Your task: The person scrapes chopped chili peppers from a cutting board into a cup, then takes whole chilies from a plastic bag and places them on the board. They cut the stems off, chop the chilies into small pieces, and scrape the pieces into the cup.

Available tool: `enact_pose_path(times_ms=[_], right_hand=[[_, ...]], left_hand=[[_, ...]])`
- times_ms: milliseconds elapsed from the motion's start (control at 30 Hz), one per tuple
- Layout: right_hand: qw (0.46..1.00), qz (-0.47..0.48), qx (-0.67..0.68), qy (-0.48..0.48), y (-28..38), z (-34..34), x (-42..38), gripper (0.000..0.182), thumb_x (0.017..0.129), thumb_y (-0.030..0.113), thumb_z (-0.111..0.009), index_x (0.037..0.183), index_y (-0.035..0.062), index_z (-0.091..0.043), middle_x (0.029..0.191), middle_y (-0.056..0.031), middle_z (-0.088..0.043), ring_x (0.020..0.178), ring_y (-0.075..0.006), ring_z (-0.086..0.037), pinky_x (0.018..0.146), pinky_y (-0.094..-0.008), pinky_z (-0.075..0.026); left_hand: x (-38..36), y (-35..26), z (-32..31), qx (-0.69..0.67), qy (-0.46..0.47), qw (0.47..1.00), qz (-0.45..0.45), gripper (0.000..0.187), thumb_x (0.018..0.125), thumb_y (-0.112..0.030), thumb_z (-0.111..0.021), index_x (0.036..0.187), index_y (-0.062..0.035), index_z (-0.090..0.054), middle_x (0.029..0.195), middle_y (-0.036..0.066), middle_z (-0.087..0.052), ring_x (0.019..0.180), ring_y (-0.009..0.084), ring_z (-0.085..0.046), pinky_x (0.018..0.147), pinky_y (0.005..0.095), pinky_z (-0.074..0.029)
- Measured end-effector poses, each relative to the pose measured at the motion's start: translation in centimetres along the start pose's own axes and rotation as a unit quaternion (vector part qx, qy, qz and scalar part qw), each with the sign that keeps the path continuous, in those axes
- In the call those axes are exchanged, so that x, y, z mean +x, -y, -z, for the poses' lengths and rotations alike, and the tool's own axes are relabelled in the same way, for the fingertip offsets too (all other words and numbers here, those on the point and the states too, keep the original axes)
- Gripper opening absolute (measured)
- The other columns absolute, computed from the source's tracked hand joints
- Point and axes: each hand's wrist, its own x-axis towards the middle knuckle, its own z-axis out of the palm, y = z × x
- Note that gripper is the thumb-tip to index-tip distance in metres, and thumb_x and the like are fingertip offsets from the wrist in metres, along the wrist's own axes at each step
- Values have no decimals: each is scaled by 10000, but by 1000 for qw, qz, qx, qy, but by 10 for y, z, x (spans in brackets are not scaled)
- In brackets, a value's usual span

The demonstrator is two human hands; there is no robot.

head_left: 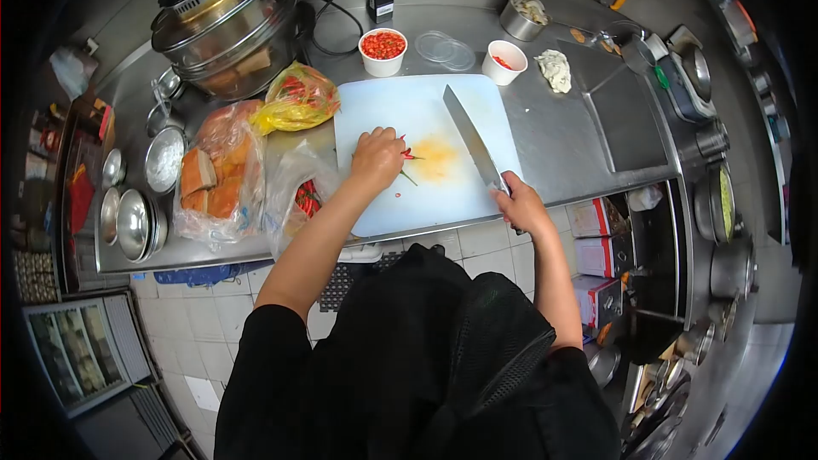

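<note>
On the white cutting board (pixel 375 102), my left hand (pixel 377 158) is closed over a few red chilies (pixel 409 153), whose tips and a green stem stick out past the fingers. My right hand (pixel 521 204) grips the handle of a kitchen knife (pixel 470 136). Its broad blade lies slanted across the right part of the board, pointing away from me and apart from the chilies. An orange-yellow stain marks the board between the chilies and the blade. Left of my left forearm, a clear plastic bag (pixel 294 175) holds more whole red chilies.
Behind the board stand a tub of chopped chili (pixel 383 53), clear lids (pixel 445 50) and a second white tub (pixel 505 62). At left are a yellow bag (pixel 296 100), a bag of orange-brown blocks (pixel 223 175), metal bowls (pixel 135 223) and a large cooker (pixel 230 34). A sink (pixel 635 123) lies right.
</note>
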Motion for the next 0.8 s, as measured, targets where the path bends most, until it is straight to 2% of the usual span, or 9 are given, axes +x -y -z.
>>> enact_pose_path(times_ms=[200, 267, 300, 367, 467, 500, 567, 700, 800], right_hand=[[1000, 3, 20, -12, 0, 1, -2, 347, 918, 279, -586, 1161, 39, -527, 672, -104, -598, 477, -159, -555, 463, -335, -452], [1000, 3, -20, 10, 1, 4, -1, 331, 922, 282, -575, 1138, 37, -523, 728, -161, -636, 575, -258, -632, 549, -389, -493], [1000, 4, -14, 9, -3, 4, 1, 331, 922, 282, -575, 1138, 37, -523, 728, -161, -636, 575, -258, -632, 549, -389, -493], [996, 62, -58, -16, -15, -2, 5, 314, 923, 285, -567, 1107, 36, -517, 796, -225, -659, 748, -386, -661, 683, -449, -505], [997, 56, -59, 7, -8, 3, 2, 302, 924, 288, -564, 1081, 35, -507, 829, -260, -658, 870, -457, -627, 769, -484, -486], [997, 56, -54, 9, -8, 4, 2, 302, 924, 288, -564, 1081, 35, -507, 829, -260, -658, 870, -457, -627, 769, -484, -486], [994, 80, -72, 4, -9, 5, 3, 291, 927, 288, -559, 1050, 31, -498, 811, -262, -652, 842, -453, -631, 750, -493, -487], [994, 85, -65, 3, -13, 4, 4, 283, 926, 284, -559, 1035, 32, -493, 814, -270, -648, 845, -459, -627, 748, -503, -484], [993, 89, -72, 3, -18, 4, 7, 300, 920, 302, -567, 1065, 48, -498, 835, -260, -646, 854, -444, -627, 740, -483, -477]], left_hand=[[16, -5, -7, 9, 19, 999, -39, 47, 783, -148, -686, 778, -102, -684, 852, 49, -595, 907, 238, -570, 774, 394, -427], [21, 0, -16, 3, 60, 998, -23, 52, 791, -161, -684, 780, -110, -684, 848, 50, -600, 900, 242, -575, 768, 392, -437], [24, -2, -13, 7, 63, 998, -26, 52, 791, -161, -684, 780, -110, -684, 848, 50, -600, 900, 242, -575, 768, 392, -437], [28, -6, -8, -20, 70, 997, -30, 82, 807, -153, -632, 752, -122, -685, 829, 59, -606, 901, 250, -578, 774, 397, -443], [38, -12, 5, -42, 127, 991, -7, 90, 819, -159, -612, 764, -116, -668, 849, 64, -614, 920, 259, -583, 788, 399, -448], [38, -13, 4, -38, 131, 991, -8, 90, 819, -159, -612, 764, -116, -668, 849, 64, -614, 920, 259, -583, 788, 399, -448], [34, -16, 4, 24, 224, 974, -20, 77, 811, -166, -617, 802, -101, -657, 871, 73, -620, 929, 269, -585, 802, 406, -454], [34, -15, 1, 27, 221, 975, -22, 84, 805, -165, -615, 836, -95, -649, 844, 74, -642, 884, 297, -605, 775, 435, -470], [40, -19, 18, -51, 189, 979, 49, 119, 813, -149, -653, 877, -49, -652, 812, 67, -670, 743, 233, -632, 666, 362, -492]])
